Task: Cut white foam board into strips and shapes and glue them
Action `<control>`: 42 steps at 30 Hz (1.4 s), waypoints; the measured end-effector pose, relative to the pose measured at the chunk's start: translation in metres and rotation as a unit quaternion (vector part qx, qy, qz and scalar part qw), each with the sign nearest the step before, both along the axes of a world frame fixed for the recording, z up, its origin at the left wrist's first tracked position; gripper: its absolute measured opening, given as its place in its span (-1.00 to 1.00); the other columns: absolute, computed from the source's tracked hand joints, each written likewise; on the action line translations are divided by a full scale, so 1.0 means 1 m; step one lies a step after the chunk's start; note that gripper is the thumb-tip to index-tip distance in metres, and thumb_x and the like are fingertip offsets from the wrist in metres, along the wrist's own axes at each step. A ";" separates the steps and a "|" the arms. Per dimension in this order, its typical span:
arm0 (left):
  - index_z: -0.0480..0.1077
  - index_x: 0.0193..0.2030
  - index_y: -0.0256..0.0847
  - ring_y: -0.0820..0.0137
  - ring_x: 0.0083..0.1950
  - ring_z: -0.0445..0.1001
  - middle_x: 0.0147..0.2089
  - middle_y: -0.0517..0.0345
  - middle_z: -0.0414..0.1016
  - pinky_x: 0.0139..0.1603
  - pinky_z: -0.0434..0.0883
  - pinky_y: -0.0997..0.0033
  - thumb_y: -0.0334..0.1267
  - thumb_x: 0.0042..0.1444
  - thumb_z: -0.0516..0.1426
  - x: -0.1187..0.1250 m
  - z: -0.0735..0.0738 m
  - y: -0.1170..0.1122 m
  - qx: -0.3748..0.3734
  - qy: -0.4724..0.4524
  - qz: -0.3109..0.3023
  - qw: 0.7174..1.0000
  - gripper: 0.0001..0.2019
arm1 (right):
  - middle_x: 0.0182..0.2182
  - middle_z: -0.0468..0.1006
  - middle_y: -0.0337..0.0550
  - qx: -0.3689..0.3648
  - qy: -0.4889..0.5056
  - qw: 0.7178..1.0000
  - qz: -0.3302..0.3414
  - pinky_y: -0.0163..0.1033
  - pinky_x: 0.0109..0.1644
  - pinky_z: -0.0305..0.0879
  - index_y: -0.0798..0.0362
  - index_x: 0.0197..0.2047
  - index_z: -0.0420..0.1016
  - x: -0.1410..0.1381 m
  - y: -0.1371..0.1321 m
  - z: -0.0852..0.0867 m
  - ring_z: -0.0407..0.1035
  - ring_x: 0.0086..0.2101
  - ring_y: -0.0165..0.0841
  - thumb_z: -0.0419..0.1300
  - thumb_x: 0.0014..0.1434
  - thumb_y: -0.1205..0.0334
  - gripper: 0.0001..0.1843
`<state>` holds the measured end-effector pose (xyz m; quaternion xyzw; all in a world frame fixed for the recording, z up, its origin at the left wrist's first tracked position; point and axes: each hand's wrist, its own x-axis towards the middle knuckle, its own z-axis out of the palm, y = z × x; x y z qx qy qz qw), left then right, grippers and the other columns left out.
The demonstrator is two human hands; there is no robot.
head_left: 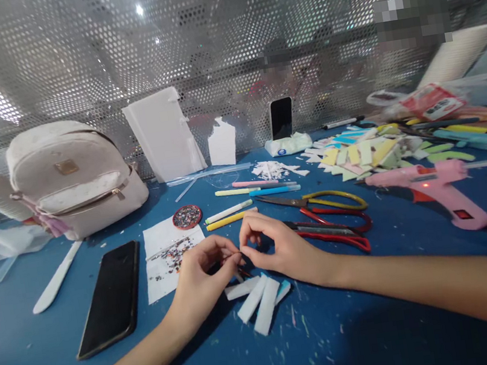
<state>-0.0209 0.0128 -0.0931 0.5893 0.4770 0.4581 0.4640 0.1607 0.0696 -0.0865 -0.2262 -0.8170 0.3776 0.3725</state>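
Both hands meet at the middle of the blue table. My left hand (210, 267) is closed in a pinch, thumb against fingertips. Opposite it, my right hand (275, 245) pinches too, its fingertips close to the left ones. Whatever lies between them is too small to name. Just below are several white paper strips (266, 304) with some blue on them, fanned out. Left of my left hand, a white paper sheet (157, 278) carries small dark and coloured bits beside a round red-rimmed dish (187, 217) of similar bits. Scissors (319, 200) and red-handled pliers (338, 235) lie beyond my right hand.
At the left are a phone (111, 300), a white plastic knife (57, 277) and a backpack (78, 176). Markers (229, 210) lie ahead. To the right sit a pink glue gun (446, 189), its cord, and piled paper strips (367, 152). Another phone (282, 118) stands behind.
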 end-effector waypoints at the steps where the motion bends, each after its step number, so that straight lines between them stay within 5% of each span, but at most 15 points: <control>1: 0.41 -0.29 -0.24 0.47 -0.39 0.50 -0.40 0.22 0.47 -0.33 0.41 0.50 -0.25 0.14 0.22 0.000 0.000 0.000 0.001 0.000 -0.001 1.000 -0.89 | -0.38 0.30 -0.27 0.000 0.001 1.000 0.000 -0.28 -0.26 0.18 0.04 -0.37 0.33 0.000 0.000 0.000 0.21 -0.34 -0.38 0.13 0.16 0.45 -0.87; 42: 0.35 -0.30 -0.21 0.46 -0.37 0.37 -0.38 0.24 0.38 -0.33 0.32 0.46 -0.29 0.13 0.15 0.001 0.002 0.000 0.027 0.048 -0.014 0.998 -0.94 | -0.37 0.27 -0.29 0.017 -0.009 1.000 0.005 -0.27 -0.25 0.13 0.03 -0.36 0.31 0.001 -0.001 0.000 0.18 -0.32 -0.38 0.13 0.15 0.47 -0.85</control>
